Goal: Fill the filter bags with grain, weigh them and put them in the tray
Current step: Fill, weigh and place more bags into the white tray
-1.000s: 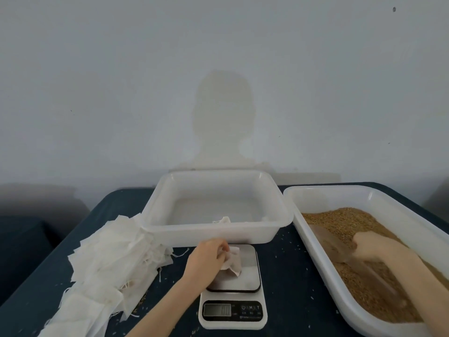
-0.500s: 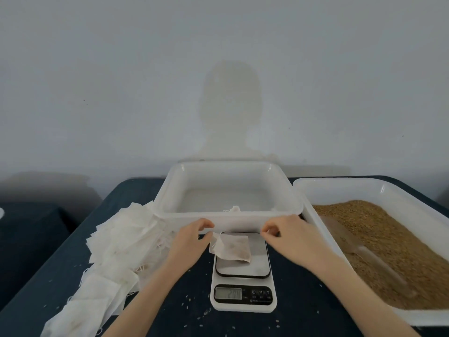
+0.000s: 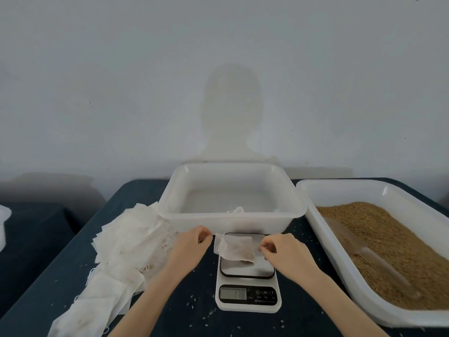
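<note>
Between your two hands, the filled filter bag [image 3: 237, 249] lies on the scale [image 3: 247, 271]. Left hand [image 3: 192, 246] and right hand [image 3: 283, 251] each pinch toward a drawstring too fine to confirm. Light, limp, likely tearable: lift by its gathered neck.

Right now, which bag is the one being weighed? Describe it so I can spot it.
Find the white digital scale in front of the empty-looking white tray. On its platform, between the left hand and right hand, lies one filter bag. Unlike the flat empty bags heaped at the left, it looks grain-filled.
</note>
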The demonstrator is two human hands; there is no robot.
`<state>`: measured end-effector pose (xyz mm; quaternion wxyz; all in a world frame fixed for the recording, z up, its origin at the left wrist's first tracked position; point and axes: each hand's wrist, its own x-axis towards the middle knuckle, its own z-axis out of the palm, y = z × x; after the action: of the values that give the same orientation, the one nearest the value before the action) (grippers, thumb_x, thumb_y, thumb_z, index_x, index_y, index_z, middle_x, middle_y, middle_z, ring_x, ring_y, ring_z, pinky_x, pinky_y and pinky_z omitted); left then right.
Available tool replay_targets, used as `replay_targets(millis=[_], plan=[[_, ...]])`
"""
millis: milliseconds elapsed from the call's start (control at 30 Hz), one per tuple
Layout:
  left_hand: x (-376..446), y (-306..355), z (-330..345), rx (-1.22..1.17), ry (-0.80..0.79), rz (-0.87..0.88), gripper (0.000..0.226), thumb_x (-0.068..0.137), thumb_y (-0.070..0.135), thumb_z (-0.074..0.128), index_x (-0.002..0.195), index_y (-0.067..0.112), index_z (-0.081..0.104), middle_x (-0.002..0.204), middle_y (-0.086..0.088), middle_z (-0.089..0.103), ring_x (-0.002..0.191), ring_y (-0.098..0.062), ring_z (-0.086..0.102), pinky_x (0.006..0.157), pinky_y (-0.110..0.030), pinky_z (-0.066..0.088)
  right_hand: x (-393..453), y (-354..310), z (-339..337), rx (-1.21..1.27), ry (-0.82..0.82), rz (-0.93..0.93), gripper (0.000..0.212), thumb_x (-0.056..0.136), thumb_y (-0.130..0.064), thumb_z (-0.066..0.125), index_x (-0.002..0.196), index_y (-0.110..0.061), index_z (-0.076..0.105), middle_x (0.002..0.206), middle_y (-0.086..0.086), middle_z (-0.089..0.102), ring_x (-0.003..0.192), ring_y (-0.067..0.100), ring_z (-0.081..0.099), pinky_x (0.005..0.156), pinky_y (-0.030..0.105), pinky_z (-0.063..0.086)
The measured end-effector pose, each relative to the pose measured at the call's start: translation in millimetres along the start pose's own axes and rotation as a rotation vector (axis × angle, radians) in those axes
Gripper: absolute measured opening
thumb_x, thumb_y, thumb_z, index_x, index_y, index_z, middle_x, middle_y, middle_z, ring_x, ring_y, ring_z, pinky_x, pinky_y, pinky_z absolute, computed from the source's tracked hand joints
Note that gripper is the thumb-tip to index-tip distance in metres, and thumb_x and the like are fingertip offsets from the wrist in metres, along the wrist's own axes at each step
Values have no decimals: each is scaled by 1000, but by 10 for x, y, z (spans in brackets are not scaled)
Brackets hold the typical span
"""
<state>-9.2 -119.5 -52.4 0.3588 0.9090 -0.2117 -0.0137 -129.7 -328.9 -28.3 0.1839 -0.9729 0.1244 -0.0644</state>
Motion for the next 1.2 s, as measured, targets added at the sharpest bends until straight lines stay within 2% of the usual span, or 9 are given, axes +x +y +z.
replay_targets(millis=[133,267,467,667,733,867,967,1067,1200], plan=[[-2,87,123,53,-97,-15,24,91,43,57,105,26,64,84,14,63,77,-2,57,66,-18,44,-1,-84,52,24,-12,-17,16,94,-38,51,94,-36,67,84,-18,64,77,3,61,63,16,42],[25,159,199,31,-100,34,25,88,29,63,111,20,66,81,16,60,75,4,54,64,-8,37,30,-218,96,43,7,-66,19,94,-37,49,97,-36,67,86,-18,65,76,3,59,69,20,45],[5,499,194,60,63,249,9,90,30,59,87,28,68,73,19,56,68,-1,49,59,-11,32,170,-413,79,271,17,58,45,96,-49,41,77,-18,67,74,2,69,65,14,62,69,29,51],[51,704,228,25,214,353,20,84,40,63,100,40,52,69,26,53,79,5,42,76,-15,23,300,-427,-141,789,-79,208,55,99,-47,41,63,-11,63,59,1,63,37,1,49,41,12,38],[59,700,281,32,248,368,36,80,51,63,103,42,36,66,29,53,84,11,42,85,-10,18,303,-388,-163,806,-99,233,54,101,-43,39,64,-11,62,59,0,61,37,2,47,38,11,34],[35,722,374,54,259,420,43,76,44,71,107,34,43,66,36,50,95,4,48,91,-8,15,315,-300,-181,715,-170,231,35,95,-25,48,65,-15,61,59,-3,59,44,7,47,41,14,33],[-5,749,381,-35,225,421,53,72,46,72,105,49,31,77,36,54,96,11,44,89,-9,20,327,-261,-243,640,-162,163,34,89,-9,46,58,-12,58,60,1,59,44,7,48,42,12,34],[-31,702,388,-338,145,327,81,57,40,83,117,50,29,115,33,42,110,13,38,89,-2,27,331,-259,-343,619,-153,96,32,90,-9,47,59,-12,56,58,0,57,44,8,48,44,12,34],[-11,681,424,-562,-173,210,108,57,19,88,133,43,15,130,24,40,120,1,44,101,-16,36,314,-249,-559,778,-200,22,30,94,-13,48,65,-14,54,56,-5,55,47,7,48,44,16,31]])
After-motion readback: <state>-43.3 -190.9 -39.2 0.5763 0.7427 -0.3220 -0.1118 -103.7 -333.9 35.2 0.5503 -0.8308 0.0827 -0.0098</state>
